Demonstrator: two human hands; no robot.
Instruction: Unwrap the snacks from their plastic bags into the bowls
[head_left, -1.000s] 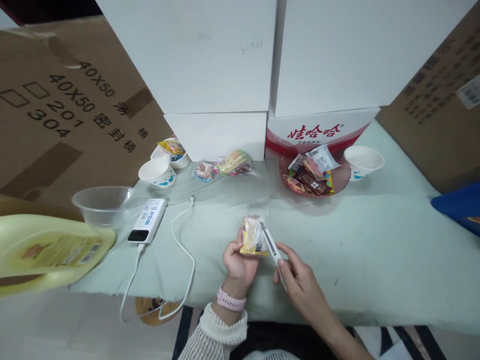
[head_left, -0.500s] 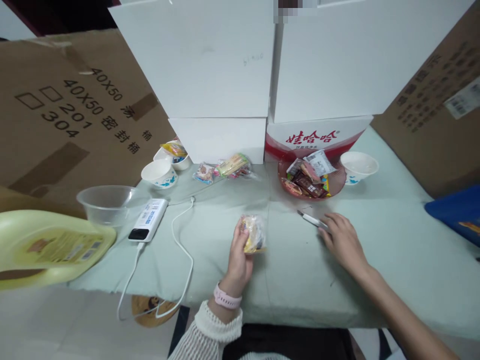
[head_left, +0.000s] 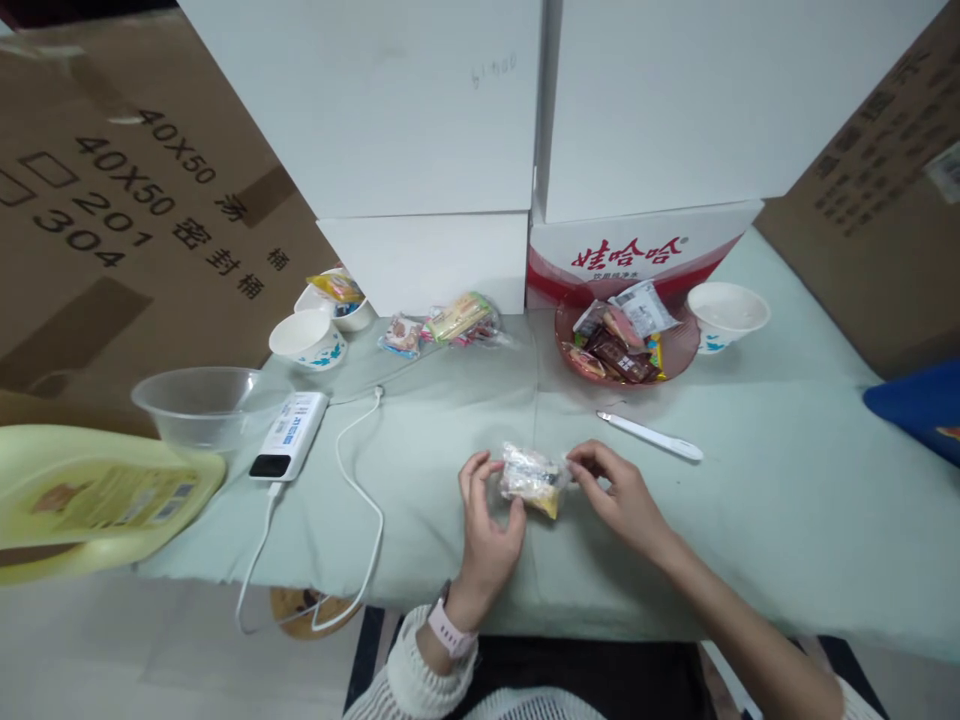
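Note:
A clear-wrapped snack packet (head_left: 531, 477) with a yellow lower edge is between my hands, close to the front of the table. My left hand (head_left: 487, 530) grips its left side, with the thumb below and curled fingers along the edge. At the right end, my right hand (head_left: 611, 495) pinches the wrapper's edge between thumb and finger. A slim white utility knife (head_left: 651, 436) lies on the cloth just beyond my right hand, apart from it. Behind the knife stands a reddish translucent bowl (head_left: 681, 352) holding several wrapped snacks.
A white paper bowl (head_left: 727, 312) stands right of the red one. At the back lie loose snack packets (head_left: 461, 320). To the left are another paper bowl (head_left: 309, 340), a clear plastic bowl (head_left: 202, 410), a power bank (head_left: 289, 436) with its cable, and a yellow jug (head_left: 105, 500).
My right hand has let go of the knife, which now lies on the table, and has moved left to pinch the packet. My left hand has brought the packet slightly right.

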